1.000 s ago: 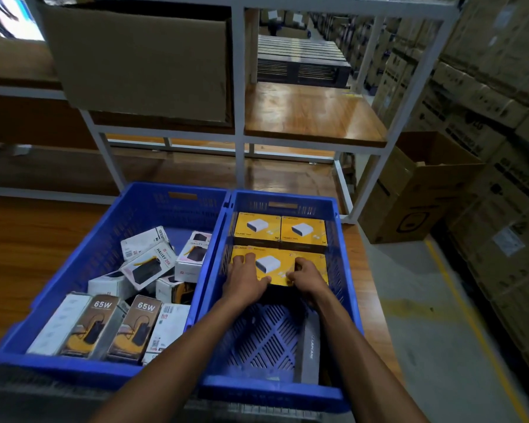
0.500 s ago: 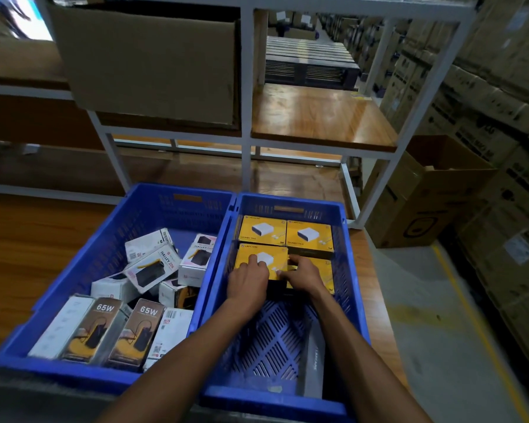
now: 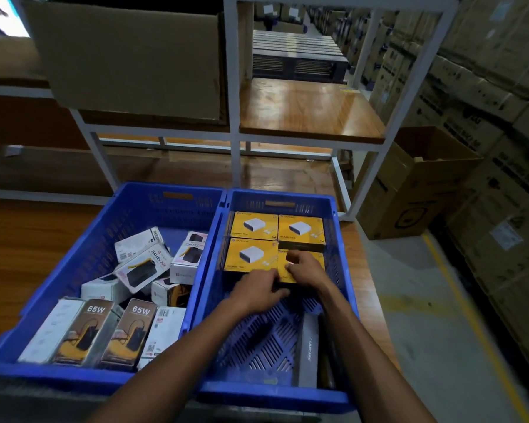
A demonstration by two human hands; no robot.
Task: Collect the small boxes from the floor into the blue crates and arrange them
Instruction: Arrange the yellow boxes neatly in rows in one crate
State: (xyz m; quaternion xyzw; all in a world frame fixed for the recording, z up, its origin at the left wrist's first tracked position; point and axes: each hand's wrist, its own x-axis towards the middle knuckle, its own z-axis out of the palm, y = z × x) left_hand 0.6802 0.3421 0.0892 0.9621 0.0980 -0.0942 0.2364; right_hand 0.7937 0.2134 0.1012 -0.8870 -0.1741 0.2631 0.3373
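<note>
I have both hands on the near-right yellow box (image 3: 300, 267) in the right crate (image 3: 342, 270): my right hand (image 3: 307, 267) lies on top with fingers curled over it, my left hand (image 3: 260, 290) grips its near edge. Half a second ago my left hand lay on the near-left yellow box (image 3: 251, 254), now uncovered. The four yellow boxes lie flat, printed face up, tops toward the far wall; the left crate (image 3: 83, 261) holds jumbled boxes

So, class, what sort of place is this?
Most likely a warehouse or stockroom: stacked cartons line the aisle, metal shelving holds stock, and blue crates contain boxed electronics.
</note>
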